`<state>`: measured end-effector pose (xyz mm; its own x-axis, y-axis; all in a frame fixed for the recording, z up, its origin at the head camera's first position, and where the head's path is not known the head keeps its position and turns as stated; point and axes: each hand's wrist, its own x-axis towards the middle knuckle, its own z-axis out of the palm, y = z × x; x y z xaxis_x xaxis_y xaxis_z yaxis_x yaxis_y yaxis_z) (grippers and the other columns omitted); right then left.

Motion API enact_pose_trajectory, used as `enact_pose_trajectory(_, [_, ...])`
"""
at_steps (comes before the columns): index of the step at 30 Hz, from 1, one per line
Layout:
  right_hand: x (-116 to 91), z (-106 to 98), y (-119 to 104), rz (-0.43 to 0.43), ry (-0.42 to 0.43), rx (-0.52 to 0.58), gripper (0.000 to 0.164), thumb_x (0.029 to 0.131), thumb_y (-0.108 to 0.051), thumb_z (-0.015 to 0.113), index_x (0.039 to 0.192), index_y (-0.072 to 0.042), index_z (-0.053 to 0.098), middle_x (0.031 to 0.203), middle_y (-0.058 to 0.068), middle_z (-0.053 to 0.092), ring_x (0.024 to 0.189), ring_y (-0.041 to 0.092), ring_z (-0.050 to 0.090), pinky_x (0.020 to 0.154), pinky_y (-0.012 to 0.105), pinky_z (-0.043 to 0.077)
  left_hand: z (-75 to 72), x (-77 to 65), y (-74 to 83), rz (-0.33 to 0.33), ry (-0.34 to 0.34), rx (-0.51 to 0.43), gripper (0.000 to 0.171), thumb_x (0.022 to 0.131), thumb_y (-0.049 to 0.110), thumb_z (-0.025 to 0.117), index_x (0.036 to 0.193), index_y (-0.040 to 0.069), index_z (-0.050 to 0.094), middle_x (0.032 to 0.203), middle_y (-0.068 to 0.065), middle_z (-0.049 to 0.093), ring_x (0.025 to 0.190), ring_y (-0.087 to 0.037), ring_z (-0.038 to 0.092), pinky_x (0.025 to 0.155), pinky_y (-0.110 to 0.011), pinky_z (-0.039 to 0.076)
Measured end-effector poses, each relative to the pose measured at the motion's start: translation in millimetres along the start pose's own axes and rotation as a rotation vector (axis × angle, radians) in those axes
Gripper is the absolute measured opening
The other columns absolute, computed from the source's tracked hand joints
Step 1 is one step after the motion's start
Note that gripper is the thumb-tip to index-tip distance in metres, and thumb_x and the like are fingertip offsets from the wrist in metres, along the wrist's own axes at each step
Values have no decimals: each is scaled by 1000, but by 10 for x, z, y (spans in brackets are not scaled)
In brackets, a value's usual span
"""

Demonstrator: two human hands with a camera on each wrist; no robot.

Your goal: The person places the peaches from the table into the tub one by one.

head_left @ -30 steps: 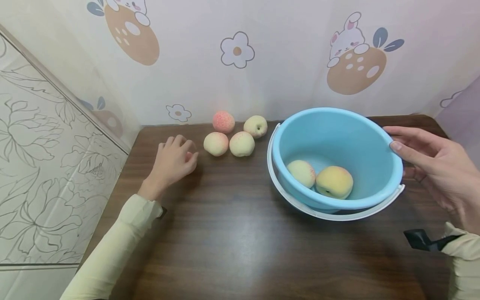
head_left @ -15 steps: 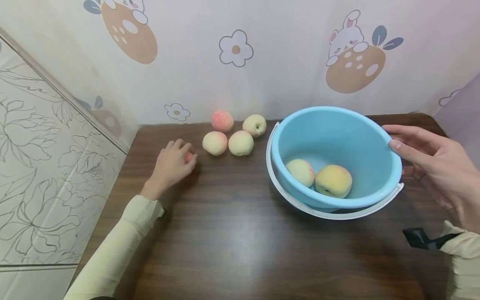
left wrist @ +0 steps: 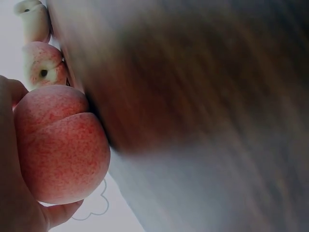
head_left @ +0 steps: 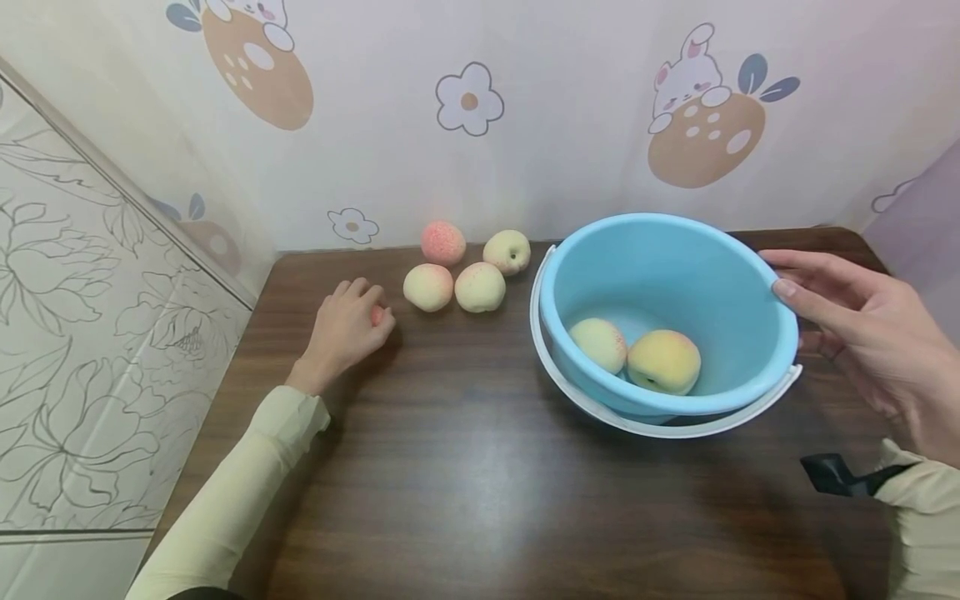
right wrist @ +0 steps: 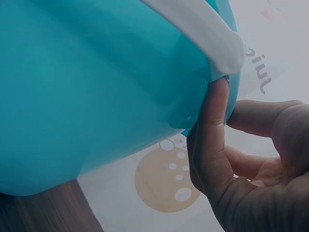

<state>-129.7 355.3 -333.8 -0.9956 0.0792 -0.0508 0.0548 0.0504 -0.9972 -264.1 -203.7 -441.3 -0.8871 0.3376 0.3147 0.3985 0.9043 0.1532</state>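
The left hand (head_left: 347, 333) grips a red peach (left wrist: 65, 150), a finger and the thumb bent round it; seen from above, only a small bit of the fruit shows between them. The peach is at the left side of the brown surface (head_left: 480, 517), down at its level, though whether it bears on the wood is hard to tell. Just right of that hand, four more lie close together: a pink peach (head_left: 443, 243) at the back left, a front-left peach (head_left: 428, 287) and a front-right peach (head_left: 480, 287), both pale, and a back-right peach (head_left: 507, 252) with its dark stem hollow showing. On the right side is the blue bucket (head_left: 720, 292), its white handle (head_left: 675, 431) hanging down round the near side. Inside, low and toward the near wall, a pale peach (head_left: 597, 344) and a yellow peach (head_left: 664, 362) sit side by side. The right hand (head_left: 877, 333) pinches the bucket's right rim, thumb at the edge, another finger against the outside by the handle's end. Behind stands a pale wall (head_left: 555, 125) printed with rabbits and flowers.
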Motion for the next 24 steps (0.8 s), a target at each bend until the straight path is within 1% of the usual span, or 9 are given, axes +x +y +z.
enact_pose_trajectory(4, [-5, -2, -3, 13, 4, -23, 42, 100, -6, 66, 140, -18, 63, 108, -10, 77, 83, 8, 76, 59, 28, 61, 2, 4, -13, 1, -7, 6, 25, 91, 30, 56, 97, 10, 69, 100, -10, 65, 93, -35, 58, 74, -52, 51])
enact_pose_trajectory(8, [6, -6, 13, -8, -10, 26, 41, 100, -2, 64, 139, -15, 64, 108, -8, 78, 83, 9, 77, 58, 30, 61, -24, 22, -18, 11, -10, 26, 23, 89, 29, 56, 95, 10, 69, 97, -9, 64, 91, -34, 58, 72, -50, 51])
enact_pose_trajectory(13, [21, -22, 43, -45, -28, 67, 41, 101, 2, 62, 139, -12, 64, 104, -3, 77, 82, 11, 77, 58, 32, 62, -105, 72, 11, 40, 26, 48, 20, 87, 27, 55, 89, 10, 66, 91, -8, 62, 87, -34, 58, 68, -50, 51])
enact_pose_trajectory(16, [29, -28, 58, -60, -34, 74, 41, 100, 4, 61, 139, -11, 64, 102, -2, 76, 81, 12, 77, 58, 33, 62, -158, 99, 41, 55, 43, 49, 19, 87, 26, 55, 88, 11, 66, 89, -7, 61, 86, -33, 58, 68, -49, 50])
enact_pose_trajectory(19, [34, -27, 60, -55, -36, 70, 41, 101, 3, 61, 139, -12, 64, 103, -2, 76, 80, 12, 77, 57, 33, 62, -203, 115, 80, 67, 52, 41, 16, 87, 25, 55, 86, 13, 65, 88, -5, 60, 85, -32, 56, 67, -46, 48])
enact_pose_trajectory(24, [41, -23, 62, -50, -38, 61, 41, 101, 2, 61, 138, -12, 65, 103, -3, 77, 81, 12, 77, 57, 32, 62, -284, 149, 181, 118, 81, 37, 13, 86, 24, 56, 83, 14, 63, 85, -4, 59, 81, -29, 53, 64, -42, 44])
